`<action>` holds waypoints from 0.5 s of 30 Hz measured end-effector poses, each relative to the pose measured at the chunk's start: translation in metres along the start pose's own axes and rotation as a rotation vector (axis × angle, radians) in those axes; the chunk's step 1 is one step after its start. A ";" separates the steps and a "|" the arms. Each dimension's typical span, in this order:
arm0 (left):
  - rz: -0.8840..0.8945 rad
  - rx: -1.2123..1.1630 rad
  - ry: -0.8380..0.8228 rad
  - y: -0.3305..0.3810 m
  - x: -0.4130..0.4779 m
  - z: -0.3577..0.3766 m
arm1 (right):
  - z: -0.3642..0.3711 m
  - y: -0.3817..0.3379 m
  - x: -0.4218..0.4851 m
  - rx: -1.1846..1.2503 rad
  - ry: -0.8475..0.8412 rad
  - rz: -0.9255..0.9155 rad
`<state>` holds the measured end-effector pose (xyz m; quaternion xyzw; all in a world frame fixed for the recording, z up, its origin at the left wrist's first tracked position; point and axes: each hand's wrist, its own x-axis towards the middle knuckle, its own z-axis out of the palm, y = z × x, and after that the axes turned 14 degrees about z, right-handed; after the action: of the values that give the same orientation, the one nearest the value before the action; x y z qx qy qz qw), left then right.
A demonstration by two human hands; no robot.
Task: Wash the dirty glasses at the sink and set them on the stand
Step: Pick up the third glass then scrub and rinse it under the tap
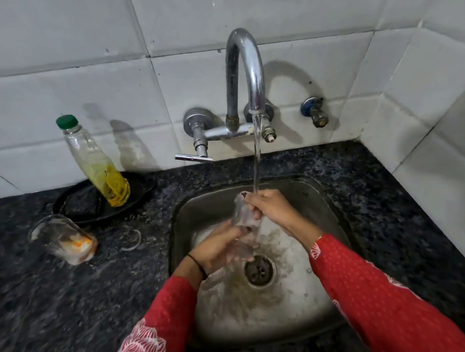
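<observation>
Rinsing, I am holding the glass (243,221) in the water stream (257,163) to flush it, left hand (219,250) gripping its six o'clock end, right hand (271,206) pinching at twelve.

Two glasses (243,214) (63,239), one bottle (97,162)

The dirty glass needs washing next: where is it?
Head view, left: dirty glass on the counter, left of the sink, near the black tray.

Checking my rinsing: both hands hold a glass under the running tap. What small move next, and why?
Probably tilt the glass so its mouth catches the stream: left hand holds its base, right hand its rim, where it seems to land.
</observation>
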<state>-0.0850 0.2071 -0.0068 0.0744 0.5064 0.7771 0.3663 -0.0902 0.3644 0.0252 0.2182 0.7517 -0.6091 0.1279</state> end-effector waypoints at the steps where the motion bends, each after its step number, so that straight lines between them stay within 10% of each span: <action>1: 0.071 0.260 0.052 0.001 0.001 0.005 | -0.002 -0.004 -0.001 -0.063 -0.007 -0.004; 4: 0.211 0.490 0.090 -0.001 0.008 0.014 | -0.009 -0.007 0.000 -0.050 -0.034 0.001; 10: 0.019 -0.209 -0.045 0.016 -0.003 0.029 | -0.014 -0.009 -0.006 0.281 -0.121 0.020; 15: 0.200 0.851 0.124 -0.001 0.014 0.038 | -0.006 -0.019 -0.004 -0.256 0.021 0.091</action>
<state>-0.0764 0.2439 0.0071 0.2205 0.7927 0.5338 0.1950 -0.0956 0.3664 0.0447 0.2406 0.8137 -0.4995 0.1743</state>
